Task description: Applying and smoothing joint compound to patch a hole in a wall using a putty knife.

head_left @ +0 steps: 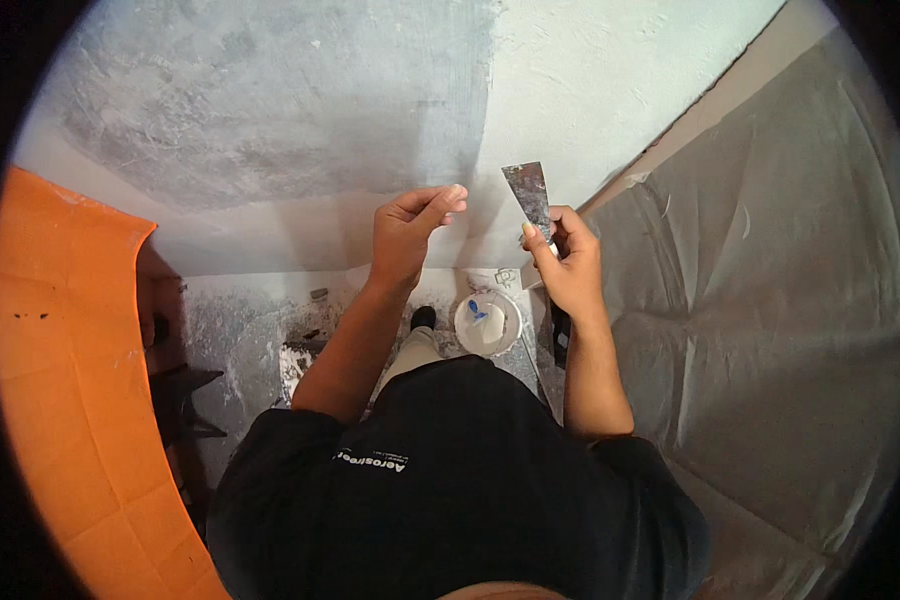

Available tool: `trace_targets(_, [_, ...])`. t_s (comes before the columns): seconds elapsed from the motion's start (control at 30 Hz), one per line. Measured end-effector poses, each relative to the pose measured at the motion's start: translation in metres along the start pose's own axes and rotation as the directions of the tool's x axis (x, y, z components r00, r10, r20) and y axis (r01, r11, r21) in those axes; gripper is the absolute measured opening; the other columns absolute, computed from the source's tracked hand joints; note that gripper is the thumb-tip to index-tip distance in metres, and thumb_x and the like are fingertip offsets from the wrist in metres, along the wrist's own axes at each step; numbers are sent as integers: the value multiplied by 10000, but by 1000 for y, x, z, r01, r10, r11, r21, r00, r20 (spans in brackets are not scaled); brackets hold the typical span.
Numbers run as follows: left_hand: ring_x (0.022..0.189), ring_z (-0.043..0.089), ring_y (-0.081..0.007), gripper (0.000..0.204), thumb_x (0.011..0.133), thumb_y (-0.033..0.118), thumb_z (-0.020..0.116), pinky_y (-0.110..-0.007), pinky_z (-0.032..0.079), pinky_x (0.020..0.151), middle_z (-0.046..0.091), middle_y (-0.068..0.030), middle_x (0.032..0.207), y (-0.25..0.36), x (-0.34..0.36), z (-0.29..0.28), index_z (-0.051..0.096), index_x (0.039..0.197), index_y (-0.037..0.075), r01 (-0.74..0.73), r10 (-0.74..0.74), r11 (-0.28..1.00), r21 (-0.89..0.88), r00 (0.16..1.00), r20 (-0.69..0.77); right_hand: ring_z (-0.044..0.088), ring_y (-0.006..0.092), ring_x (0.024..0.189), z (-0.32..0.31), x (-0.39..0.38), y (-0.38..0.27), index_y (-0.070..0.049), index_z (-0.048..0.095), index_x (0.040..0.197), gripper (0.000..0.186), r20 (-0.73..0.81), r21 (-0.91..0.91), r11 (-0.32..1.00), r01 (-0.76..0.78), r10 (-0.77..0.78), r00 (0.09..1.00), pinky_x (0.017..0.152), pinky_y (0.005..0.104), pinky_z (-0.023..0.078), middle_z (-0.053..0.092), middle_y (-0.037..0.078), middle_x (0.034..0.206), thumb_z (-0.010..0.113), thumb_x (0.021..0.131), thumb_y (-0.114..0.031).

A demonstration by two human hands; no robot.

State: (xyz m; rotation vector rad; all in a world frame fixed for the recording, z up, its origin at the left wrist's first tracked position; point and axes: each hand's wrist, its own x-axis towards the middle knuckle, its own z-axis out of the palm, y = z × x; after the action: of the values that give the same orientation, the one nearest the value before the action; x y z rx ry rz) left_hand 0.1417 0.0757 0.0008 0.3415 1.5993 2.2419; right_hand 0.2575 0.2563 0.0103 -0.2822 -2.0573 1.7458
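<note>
Wall [300, 100] prob. part-done, grey 11 o'clock, white 1; R hand [573, 268] round scraper [531, 190], L hand [407, 232] pinched, nothing visible

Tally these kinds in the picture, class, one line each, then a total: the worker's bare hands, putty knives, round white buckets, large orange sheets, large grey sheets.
Left hand and right hand: 2
Putty knife: 1
Round white bucket: 1
Large orange sheet: 1
Large grey sheet: 1
Total: 6
</note>
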Motion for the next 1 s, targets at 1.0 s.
trace_targets(1.0, [817,656,-126,378,903,327,709,-253,503,706,720,-78,959,-87,-74,-47,698,1054,-20,148,-75,980,136,897,-436,460,32,572,42,-50,73,0,633,866,177,230,-83,990,-114,131,964,500,226,355,570,-30,648,669,920,-165])
